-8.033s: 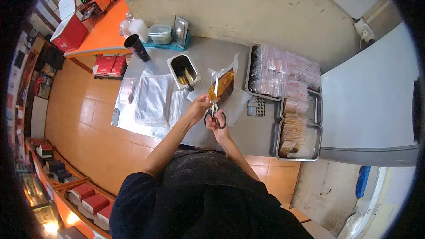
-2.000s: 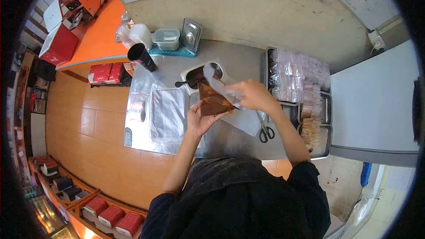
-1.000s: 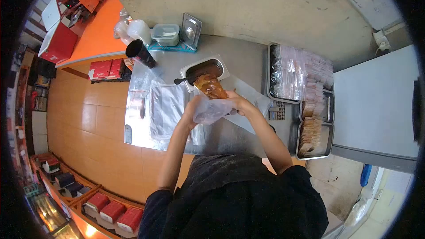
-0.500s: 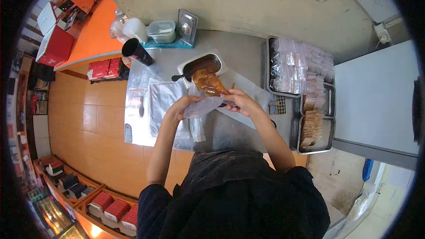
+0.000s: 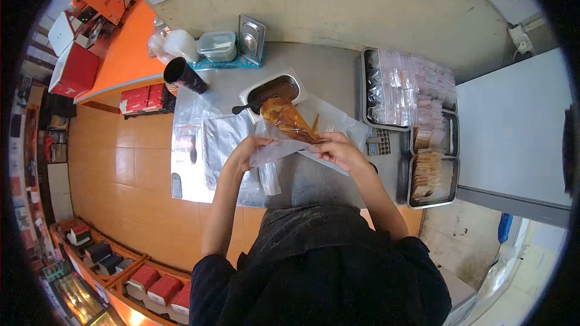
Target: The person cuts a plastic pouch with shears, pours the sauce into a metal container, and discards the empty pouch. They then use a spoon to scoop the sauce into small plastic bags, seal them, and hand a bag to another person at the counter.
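Note:
Held between both hands is a clear plastic bag (image 5: 289,122) with glossy amber-brown contents; its filled end overlaps the near rim of a metal pan (image 5: 305,95). My left hand (image 5: 246,152) is closed on the whitish, loose side of the bag. Fingers of my right hand (image 5: 339,151) pinch the bag's gathered right end. Dark brown sauce (image 5: 275,89) lies in the pan, and a black handle (image 5: 240,109) sticks out over its left rim. Under the hands are flat clear plastic bags (image 5: 226,145) and a white sheet (image 5: 338,119) on the steel table.
Metal trays (image 5: 364,93) packed with filled sachets stand at the right. A black cup (image 5: 184,75) is at the back left, beside lidded plastic tubs (image 5: 217,45) and an upright metal lid (image 5: 251,37). A white cabinet or door (image 5: 513,127) bounds the right side.
My right hand has shifted slightly right and down with the bag's end, and the bag looks more stretched out. My left hand keeps its hold, nearly in the same place.

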Tool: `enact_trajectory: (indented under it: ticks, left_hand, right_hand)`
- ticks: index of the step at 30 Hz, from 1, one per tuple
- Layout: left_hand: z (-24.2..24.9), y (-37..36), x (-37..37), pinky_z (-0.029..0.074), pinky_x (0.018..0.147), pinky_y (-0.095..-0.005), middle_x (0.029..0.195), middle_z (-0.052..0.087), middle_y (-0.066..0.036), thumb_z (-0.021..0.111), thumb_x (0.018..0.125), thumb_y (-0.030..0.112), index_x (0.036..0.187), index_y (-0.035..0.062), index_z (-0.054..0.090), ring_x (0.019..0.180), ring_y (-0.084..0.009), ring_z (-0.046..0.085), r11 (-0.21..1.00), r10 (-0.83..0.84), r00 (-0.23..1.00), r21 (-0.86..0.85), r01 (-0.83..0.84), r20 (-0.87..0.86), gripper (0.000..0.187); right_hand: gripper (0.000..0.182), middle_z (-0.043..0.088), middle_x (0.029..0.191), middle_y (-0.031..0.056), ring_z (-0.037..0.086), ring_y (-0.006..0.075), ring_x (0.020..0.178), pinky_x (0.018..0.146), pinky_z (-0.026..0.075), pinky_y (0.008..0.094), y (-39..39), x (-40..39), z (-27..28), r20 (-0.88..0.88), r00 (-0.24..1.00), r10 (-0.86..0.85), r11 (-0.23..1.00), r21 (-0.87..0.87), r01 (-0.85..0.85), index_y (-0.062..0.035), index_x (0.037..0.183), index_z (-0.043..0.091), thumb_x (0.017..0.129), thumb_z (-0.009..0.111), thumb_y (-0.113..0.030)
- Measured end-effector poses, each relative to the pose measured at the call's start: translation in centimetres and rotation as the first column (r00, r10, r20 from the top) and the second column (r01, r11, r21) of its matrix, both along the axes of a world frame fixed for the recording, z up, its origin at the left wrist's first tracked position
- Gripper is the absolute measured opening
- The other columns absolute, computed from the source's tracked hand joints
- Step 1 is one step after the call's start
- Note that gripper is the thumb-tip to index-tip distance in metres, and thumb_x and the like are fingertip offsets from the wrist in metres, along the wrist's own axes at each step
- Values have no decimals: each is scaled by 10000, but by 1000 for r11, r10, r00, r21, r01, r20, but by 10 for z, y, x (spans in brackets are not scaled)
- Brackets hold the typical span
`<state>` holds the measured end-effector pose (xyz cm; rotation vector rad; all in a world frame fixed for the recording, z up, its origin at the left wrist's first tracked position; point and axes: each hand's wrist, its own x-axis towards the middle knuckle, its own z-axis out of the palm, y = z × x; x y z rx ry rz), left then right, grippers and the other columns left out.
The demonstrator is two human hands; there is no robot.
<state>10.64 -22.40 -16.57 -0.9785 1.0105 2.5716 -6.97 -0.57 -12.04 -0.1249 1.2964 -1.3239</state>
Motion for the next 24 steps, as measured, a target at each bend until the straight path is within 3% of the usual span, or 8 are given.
enact_trajectory:
  ticks: [3,6,9,13,17,18,21,24]
  left_hand:
    - [2,3,4,570,856,-365,1151,619,-229,547,898,105,1217,-129,527,995,-298,655,992,-28,998,-120,34,55,396]
    - [42,16,-4,573,850,-354,1122,635,-182,548,900,110,1188,-105,558,963,-257,661,970,-47,995,-234,67,90,359]
    - [40,21,-5,579,848,-358,1113,635,-164,540,915,114,1159,-82,578,956,-243,662,964,-24,999,-266,31,30,316]
    - [32,31,-9,585,841,-412,1128,628,-164,512,957,163,1186,-58,554,965,-255,660,978,-10,1000,-207,15,25,322]
    - [44,40,-16,583,810,-460,1159,615,-161,499,985,290,1272,-4,502,996,-282,646,992,28,1000,-121,-26,13,412]
    - [46,40,-18,588,782,-464,1158,609,-158,503,974,303,1291,20,473,988,-281,646,990,1,999,-142,6,49,427]
    - [53,43,-25,596,722,-472,1150,597,-148,524,945,325,1339,83,399,963,-278,648,975,-26,991,-215,54,133,479]
    - [49,46,-18,596,711,-475,1133,602,-135,559,928,277,1357,114,366,933,-279,652,964,42,988,-264,-1,148,498]
  right_hand:
    - [242,602,831,43,477,60,615,489,365,216,0,-5,-8,185,983,20,997,-72,-7,39,1020,616,835,687,-99]
    - [287,591,814,13,414,38,576,461,322,214,-21,8,8,233,969,-88,994,85,70,-6,1029,630,796,731,-140]
    - [197,506,698,-42,375,29,518,449,265,203,-28,23,8,-56,998,-40,998,47,43,-72,951,611,806,737,-116]
    - [341,551,729,-21,421,44,521,416,308,234,-38,38,13,-306,952,-12,996,80,38,-53,1100,597,773,690,-24]
    - [582,637,796,116,612,185,543,420,468,337,-47,48,27,-728,677,109,993,51,-105,-24,1314,481,756,646,-16]
    - [648,650,828,167,679,248,662,518,532,373,-49,51,29,-701,662,265,963,232,-140,-27,1370,424,764,650,-69]
    - [641,656,835,164,676,253,714,612,541,380,-51,58,32,-818,339,465,885,425,-189,-27,1380,412,794,648,-139]
    - [631,666,872,153,675,266,808,712,532,397,-51,38,20,-792,454,409,897,256,-361,-22,1379,404,820,644,-189]
